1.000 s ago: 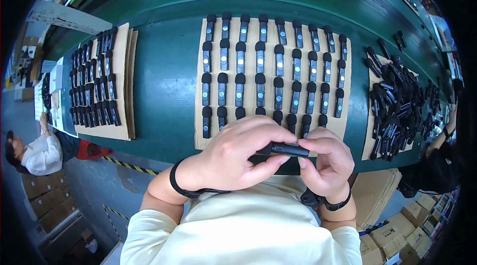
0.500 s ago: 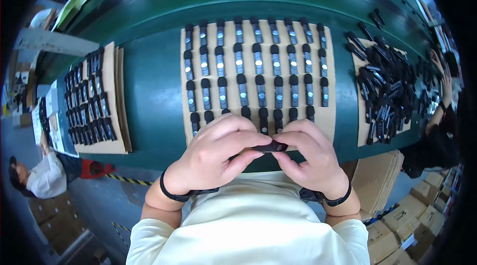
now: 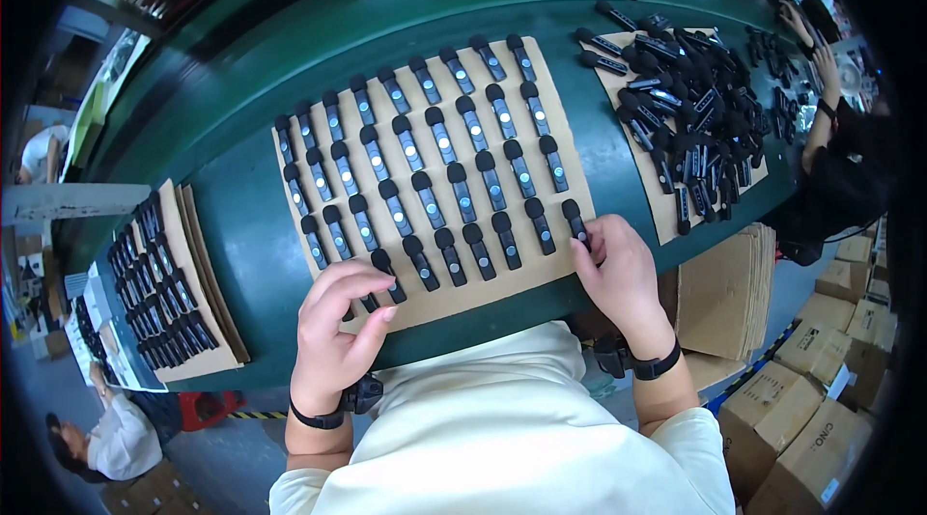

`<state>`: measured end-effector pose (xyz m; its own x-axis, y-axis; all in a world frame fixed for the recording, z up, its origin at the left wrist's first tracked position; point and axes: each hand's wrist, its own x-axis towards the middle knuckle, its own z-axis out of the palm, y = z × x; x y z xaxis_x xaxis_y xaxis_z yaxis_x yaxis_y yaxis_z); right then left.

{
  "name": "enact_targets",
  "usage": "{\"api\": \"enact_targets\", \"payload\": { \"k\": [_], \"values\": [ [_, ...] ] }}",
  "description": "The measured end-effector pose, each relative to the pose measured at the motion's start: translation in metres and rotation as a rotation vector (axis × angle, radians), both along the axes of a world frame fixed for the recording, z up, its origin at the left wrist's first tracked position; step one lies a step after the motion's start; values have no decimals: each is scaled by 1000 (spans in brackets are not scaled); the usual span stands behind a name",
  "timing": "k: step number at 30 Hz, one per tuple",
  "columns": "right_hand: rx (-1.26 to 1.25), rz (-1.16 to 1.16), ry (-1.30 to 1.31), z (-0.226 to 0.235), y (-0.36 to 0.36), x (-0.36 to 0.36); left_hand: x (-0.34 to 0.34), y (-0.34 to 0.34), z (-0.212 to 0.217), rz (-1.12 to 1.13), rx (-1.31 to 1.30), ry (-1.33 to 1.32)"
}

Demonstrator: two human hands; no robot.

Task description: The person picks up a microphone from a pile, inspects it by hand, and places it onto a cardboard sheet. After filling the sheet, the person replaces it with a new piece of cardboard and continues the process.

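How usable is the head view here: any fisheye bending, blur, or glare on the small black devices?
Head view: strong fisheye, the green table edge bows and the corners go black. Left hand and right hand look sharp. Small glints sit on the black devices on the cardboard sheet. Light is even, with soft shadows only.

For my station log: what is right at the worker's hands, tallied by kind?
Hands: 2, the left hand and the right hand
Black wristbands: 2
Cardboard sheet of black devices in rows, under both hands: 1
Total: 5
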<state>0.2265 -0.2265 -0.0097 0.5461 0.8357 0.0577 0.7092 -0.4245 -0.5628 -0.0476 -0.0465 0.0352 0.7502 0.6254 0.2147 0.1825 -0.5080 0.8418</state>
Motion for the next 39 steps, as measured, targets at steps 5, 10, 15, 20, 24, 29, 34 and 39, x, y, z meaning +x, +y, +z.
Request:
{"api": "enact_targets", "payload": {
  "k": [5, 10, 15, 20, 24, 29, 34, 39],
  "values": [
    [23, -10, -77, -8, 6, 0, 0, -2, 2, 30, -9, 22],
    [98, -57, -157, 3, 2, 3, 0, -3, 0, 26, -13, 27],
    [190, -241, -219, 10, -44, 38, -1, -2, -2, 69, -45, 15],
    [23, -677, -324, -8, -150, 108, 7, -5, -2, 41, -47, 8],
    [-275, -871, -448, -58, -273, 173, 13, -6, 2, -7, -39, 14],
    [-568, -1161, -381, -87, -344, 191, 8, -8, 5, -5, -12, 20],
    [-637, -1110, -342, -78, -340, 179, 2, -9, 2, -23, 15, 30],
    [-565, -1070, -236, -71, -347, 178, 3, -10, 4, -32, 4, 15]
  ]
}}
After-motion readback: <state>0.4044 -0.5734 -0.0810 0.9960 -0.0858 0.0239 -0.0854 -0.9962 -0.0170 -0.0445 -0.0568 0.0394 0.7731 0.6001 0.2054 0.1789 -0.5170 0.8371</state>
